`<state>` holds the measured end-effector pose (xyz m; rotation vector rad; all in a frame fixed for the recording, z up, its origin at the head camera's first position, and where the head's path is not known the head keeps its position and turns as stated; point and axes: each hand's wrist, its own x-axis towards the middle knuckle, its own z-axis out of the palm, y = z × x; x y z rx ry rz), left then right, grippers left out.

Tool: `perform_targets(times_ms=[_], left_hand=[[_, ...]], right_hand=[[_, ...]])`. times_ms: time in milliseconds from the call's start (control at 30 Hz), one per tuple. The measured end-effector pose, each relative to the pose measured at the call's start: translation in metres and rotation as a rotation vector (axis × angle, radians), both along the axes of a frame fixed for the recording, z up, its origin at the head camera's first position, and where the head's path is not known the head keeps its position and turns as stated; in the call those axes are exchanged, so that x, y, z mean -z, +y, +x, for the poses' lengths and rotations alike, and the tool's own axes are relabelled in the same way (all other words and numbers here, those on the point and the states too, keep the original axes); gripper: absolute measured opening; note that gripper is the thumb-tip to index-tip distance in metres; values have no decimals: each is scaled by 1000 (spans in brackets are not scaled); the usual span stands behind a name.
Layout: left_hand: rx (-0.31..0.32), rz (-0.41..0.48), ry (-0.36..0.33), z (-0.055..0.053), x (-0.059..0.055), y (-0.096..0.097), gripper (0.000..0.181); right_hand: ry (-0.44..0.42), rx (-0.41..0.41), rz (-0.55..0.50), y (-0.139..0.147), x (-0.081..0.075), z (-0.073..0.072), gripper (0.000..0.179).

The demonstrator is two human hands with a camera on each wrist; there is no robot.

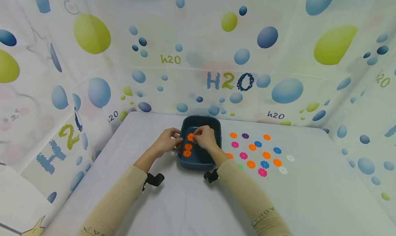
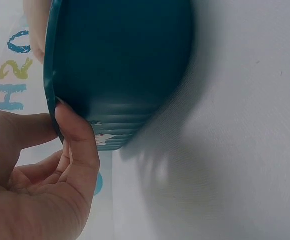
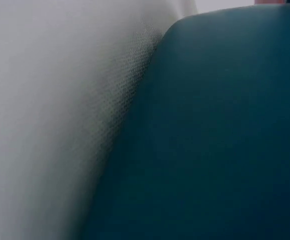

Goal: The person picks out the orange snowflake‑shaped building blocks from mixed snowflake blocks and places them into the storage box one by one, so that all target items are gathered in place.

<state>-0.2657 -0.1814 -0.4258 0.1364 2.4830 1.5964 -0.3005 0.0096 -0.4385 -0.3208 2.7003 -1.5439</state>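
Note:
A dark blue plastic bin [image 1: 201, 164] stands on the white-covered table. My left hand [image 1: 167, 140] pinches the bin's left rim between thumb and forefinger, plainly seen in the left wrist view, where the same hand [image 2: 49, 170] grips the edge. Over the inside of the bin, my right hand [image 1: 205, 137] has its fingers curled, with the tips at the edge of an orange flower-shaped disc [image 1: 190, 137] that they appear to pinch. Two more orange flower-shaped discs [image 1: 187, 150] lie in the bin, nearer me. The right wrist view has only the bin's outer wall [image 3: 200, 130] and cloth.
Right of the bin, several flower-shaped discs lie scattered: orange [image 1: 251, 164], pink [image 1: 262, 172], blue [image 1: 277, 150], purple [image 1: 245, 136] and white [image 1: 283, 170]. A green one [image 1: 240, 166] is partly hidden by the right arm. A patterned curtain [image 1: 191, 74] surrounds the table.

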Motion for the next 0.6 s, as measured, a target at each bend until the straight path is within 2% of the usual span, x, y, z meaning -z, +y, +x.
perform_targets(times_ms=[167,300,400,600], left_hand=[[12,-8,6,2,-3,0,42],[8,-19,11,4,-5,-1,42],[6,-21,12,4,-6,-1,42],[18,-25,8,3,-6,2,42]], right_hand=[[-35,14,44,-7,4,-5,11],[-15,-12,115,-10,8,-8,9],[-6,0,161,-10,11,-11,7],[-26,11,186,-5,11,-12,6]])
